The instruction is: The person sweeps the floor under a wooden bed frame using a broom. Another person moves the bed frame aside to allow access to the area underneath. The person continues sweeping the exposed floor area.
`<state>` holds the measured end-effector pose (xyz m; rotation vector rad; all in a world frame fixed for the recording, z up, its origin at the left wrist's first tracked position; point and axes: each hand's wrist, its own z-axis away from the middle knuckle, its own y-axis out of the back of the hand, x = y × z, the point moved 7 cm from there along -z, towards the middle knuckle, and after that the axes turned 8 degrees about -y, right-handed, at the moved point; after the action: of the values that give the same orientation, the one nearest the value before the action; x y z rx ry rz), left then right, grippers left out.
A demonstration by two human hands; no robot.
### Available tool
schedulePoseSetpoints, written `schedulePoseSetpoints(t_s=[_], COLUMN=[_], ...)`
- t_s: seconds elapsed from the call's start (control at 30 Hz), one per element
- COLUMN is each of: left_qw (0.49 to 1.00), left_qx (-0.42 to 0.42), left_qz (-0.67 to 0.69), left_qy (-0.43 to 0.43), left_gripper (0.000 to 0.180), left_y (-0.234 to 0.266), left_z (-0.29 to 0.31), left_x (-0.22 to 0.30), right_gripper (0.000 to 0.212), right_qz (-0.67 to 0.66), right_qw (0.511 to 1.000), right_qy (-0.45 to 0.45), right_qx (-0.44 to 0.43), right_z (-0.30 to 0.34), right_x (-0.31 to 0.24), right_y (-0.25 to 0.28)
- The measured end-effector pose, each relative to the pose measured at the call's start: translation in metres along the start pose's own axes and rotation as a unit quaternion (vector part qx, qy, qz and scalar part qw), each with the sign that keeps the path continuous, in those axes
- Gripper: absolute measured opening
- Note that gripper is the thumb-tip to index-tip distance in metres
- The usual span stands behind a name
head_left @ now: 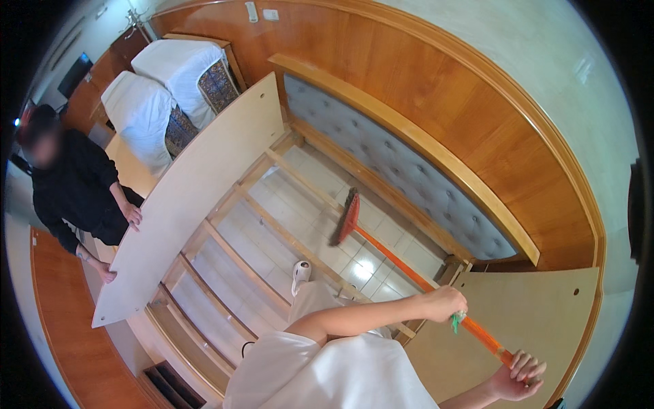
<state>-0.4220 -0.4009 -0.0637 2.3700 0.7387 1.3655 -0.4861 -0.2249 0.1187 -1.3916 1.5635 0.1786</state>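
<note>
An orange-handled broom (395,258) slants across the inside of a wooden bed frame. Its red head (349,217), with dark bristles, meets the tiled floor between the slats, near the headboard side. My left hand (443,304) is closed around the upper part of the handle, just beside a green strip (455,323) tied there. Lower right, my right hand (519,377) wraps the handle's top end with curled fingers. One of my feet, in a white shoe (300,275), stands inside the frame among the slats.
Bare slats (248,247) span the frame beside a grey tufted headboard (395,163). At left, a person in black (78,180) holds a large pale board (197,180) tilted up. Another board (524,327) lies at right. White-covered mattresses (139,105) stand behind.
</note>
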Motion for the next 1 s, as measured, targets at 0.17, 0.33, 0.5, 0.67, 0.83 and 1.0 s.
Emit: schedulePoseSetpoints(t_s=[0.17, 0.33, 0.5, 0.67, 0.83, 1.0], left_qw=[0.984, 0.976, 0.963, 0.958, 0.947, 0.956], left_qx=[0.152, 0.179, 0.214, 0.222, 0.219, 0.185], left_qz=[0.038, 0.073, 0.127, 0.155, 0.222, 0.22], left_qy=[-0.083, -0.101, -0.107, -0.093, -0.078, -0.066], left_gripper=[0.021, 0.023, 0.021, 0.018, 0.018, 0.02], left_y=[-0.037, -0.029, 0.004, 0.038, 0.064, 0.026], left_z=[0.008, 0.031, 0.052, 0.077, 0.119, 0.152], left_x=[0.028, 0.032, 0.042, 0.062, 0.074, 0.014], right_gripper=[0.034, 0.033, 0.03, 0.022, 0.016, 0.016], right_qz=[0.105, 0.094, 0.096, 0.141, 0.204, 0.406], right_qw=[0.987, 0.958, 0.936, 0.913, 0.891, 0.81], right_qy=[0.037, -0.037, -0.053, -0.116, -0.183, -0.313], right_qx=[-0.114, -0.269, -0.335, -0.364, -0.363, -0.286], right_z=[0.008, 0.0, -0.018, -0.026, -0.026, -0.005], right_x=[-0.023, -0.001, 0.016, 0.029, 0.053, 0.117], right_y=[-0.03, -0.084, -0.14, -0.196, -0.244, -0.266])
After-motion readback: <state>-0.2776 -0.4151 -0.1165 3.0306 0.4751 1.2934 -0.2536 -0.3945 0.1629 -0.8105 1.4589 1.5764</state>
